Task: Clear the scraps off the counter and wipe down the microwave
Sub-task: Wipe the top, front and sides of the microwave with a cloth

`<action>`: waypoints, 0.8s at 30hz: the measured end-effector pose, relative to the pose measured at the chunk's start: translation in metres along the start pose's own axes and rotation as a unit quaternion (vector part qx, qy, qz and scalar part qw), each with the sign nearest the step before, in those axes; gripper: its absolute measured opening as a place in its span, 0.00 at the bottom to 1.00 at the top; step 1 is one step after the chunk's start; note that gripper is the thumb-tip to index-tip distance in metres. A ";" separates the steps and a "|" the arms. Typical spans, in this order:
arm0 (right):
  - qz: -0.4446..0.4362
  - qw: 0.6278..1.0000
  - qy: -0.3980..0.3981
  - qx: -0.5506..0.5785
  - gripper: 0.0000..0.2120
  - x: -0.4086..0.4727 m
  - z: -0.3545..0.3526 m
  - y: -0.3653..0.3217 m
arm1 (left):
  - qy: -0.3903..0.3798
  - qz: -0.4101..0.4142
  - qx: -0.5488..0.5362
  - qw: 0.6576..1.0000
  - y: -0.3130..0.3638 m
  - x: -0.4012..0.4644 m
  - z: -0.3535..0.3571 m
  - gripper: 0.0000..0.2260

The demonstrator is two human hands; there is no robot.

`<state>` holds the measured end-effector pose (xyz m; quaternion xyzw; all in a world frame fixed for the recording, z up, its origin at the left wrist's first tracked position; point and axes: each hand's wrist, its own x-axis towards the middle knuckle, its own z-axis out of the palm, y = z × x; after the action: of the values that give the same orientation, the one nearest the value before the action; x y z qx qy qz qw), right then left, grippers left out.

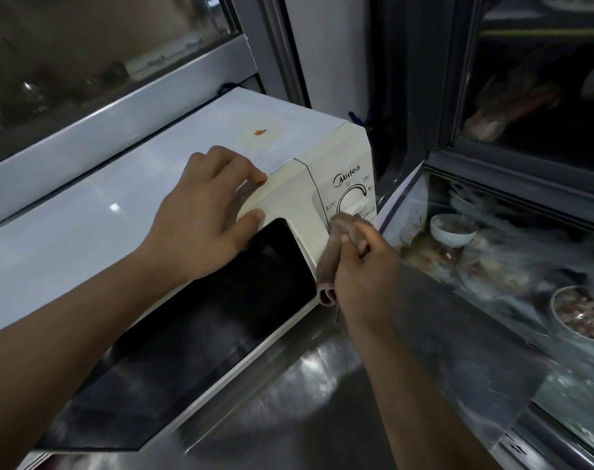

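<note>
A white Midea microwave point(119, 212) with a dark door window stands on a steel counter point(316, 401). My left hand point(204, 215) rests flat on its top front edge, fingers spread over the door's upper corner, holding nothing. My right hand point(360, 273) grips a folded brown cloth point(332, 252) and presses its upper end against the control panel, just below the round dial point(351, 201). An orange-brown stain point(260, 132) marks the microwave's top near the right rear.
A glass-topped chilled case point(492, 300) to the right holds a small white bowl point(451, 228), a bowl of meat point(580, 313) and wrapped food. A window frame runs behind the microwave. A dark glass-door cabinet point(539, 79) stands at the upper right.
</note>
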<state>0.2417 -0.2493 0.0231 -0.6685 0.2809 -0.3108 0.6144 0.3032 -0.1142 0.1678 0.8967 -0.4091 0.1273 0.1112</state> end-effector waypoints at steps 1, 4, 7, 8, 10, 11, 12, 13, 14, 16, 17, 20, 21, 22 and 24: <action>0.011 1.000 -0.006 0.016 0.10 0.001 0.000 -0.003 | -0.003 -0.001 -0.003 1.000 0.000 -0.001 0.000 0.20; -0.022 0.999 -0.001 0.024 0.07 0.003 -0.002 0.004 | -0.003 -0.002 0.000 1.000 0.001 0.000 -0.001 0.20; -0.046 0.998 0.022 -0.028 0.05 -0.003 -0.001 0.029 | -0.002 -0.005 -0.001 1.000 0.000 0.000 0.000 0.20; -0.037 0.999 0.022 -0.025 0.06 -0.005 -0.001 0.039 | -0.001 -0.005 -0.001 1.000 0.000 0.000 0.001 0.20; 0.014 1.000 0.012 -0.019 0.04 -0.006 0.003 0.060 | 0.001 -0.003 0.000 1.000 -0.001 0.001 0.002 0.19; 0.044 0.999 0.010 -0.024 0.06 -0.004 0.004 0.069 | 0.003 -0.002 0.001 1.000 -0.002 0.000 0.002 0.19; 0.067 0.997 0.010 -0.029 0.07 0.000 0.006 0.077 | 0.005 -0.002 0.001 1.000 -0.003 0.000 0.002 0.19; 0.080 0.996 0.016 -0.038 0.07 0.007 0.007 0.083 | 0.007 -0.002 0.000 1.000 -0.003 0.000 0.003 0.19; 0.083 0.995 0.029 -0.046 0.08 0.015 0.008 0.088 | 0.008 0.000 0.000 1.000 -0.004 0.001 0.003 0.19; 0.087 0.994 0.057 -0.040 0.08 0.034 0.005 0.090 | 0.007 0.003 0.004 1.000 -0.006 0.001 0.004 0.19; 0.095 0.993 0.065 -0.030 0.09 0.043 0.003 0.090 | 0.007 0.004 0.006 1.000 -0.007 0.002 0.004 0.19; 0.124 0.990 0.069 0.005 0.08 0.057 0.001 0.086 | 0.009 0.006 0.008 1.000 -0.008 0.002 0.005 0.19; 0.124 0.990 0.071 0.019 0.07 0.054 0.003 0.085 | 0.009 0.007 0.010 1.000 -0.009 0.002 0.005 0.19; 0.120 0.990 0.072 0.028 0.07 0.047 0.007 0.083 | 0.008 0.008 0.011 1.000 -0.009 0.002 0.005 0.19; 0.111 0.992 0.060 0.023 0.09 0.023 0.019 0.083 | 0.007 0.006 0.008 1.000 -0.009 0.002 0.006 0.19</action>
<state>0.2716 -0.2615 -0.0593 -0.5985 0.3830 -0.2868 0.6426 0.3123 -0.1118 0.1621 0.8943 -0.4123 0.1378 0.1063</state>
